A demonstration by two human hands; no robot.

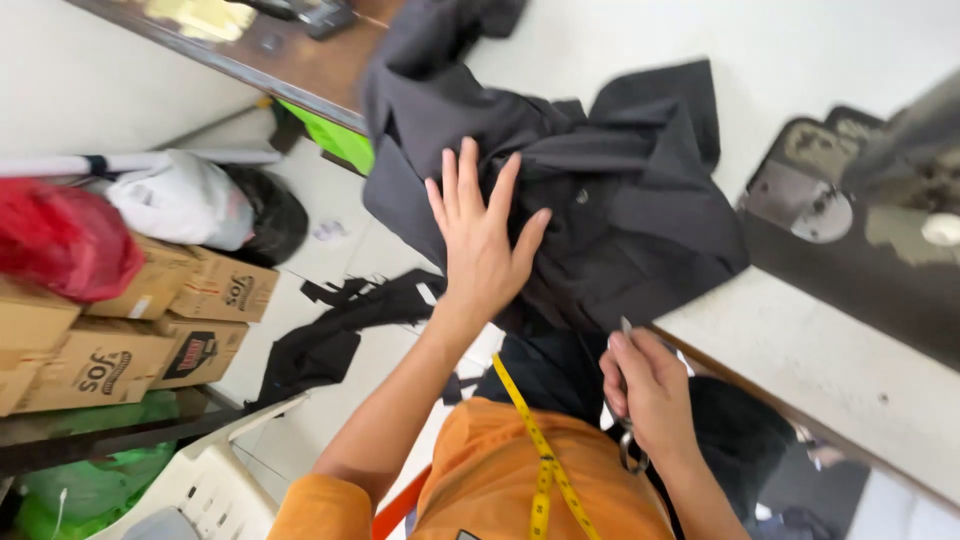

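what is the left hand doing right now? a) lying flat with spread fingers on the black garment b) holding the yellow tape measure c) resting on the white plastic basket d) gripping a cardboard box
a: the left hand lies open, fingers spread, on the black garment on the table.

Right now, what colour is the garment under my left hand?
Black; the garment shows best in the head view.

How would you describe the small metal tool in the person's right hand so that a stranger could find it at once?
Start at the white table bearing the black garment. At its near edge, below the left hand spread flat on the cloth, the right hand closes around small metal scissors. Only the tip above the fingers and a ring below show, the sole shiny thing against the dark fabric.
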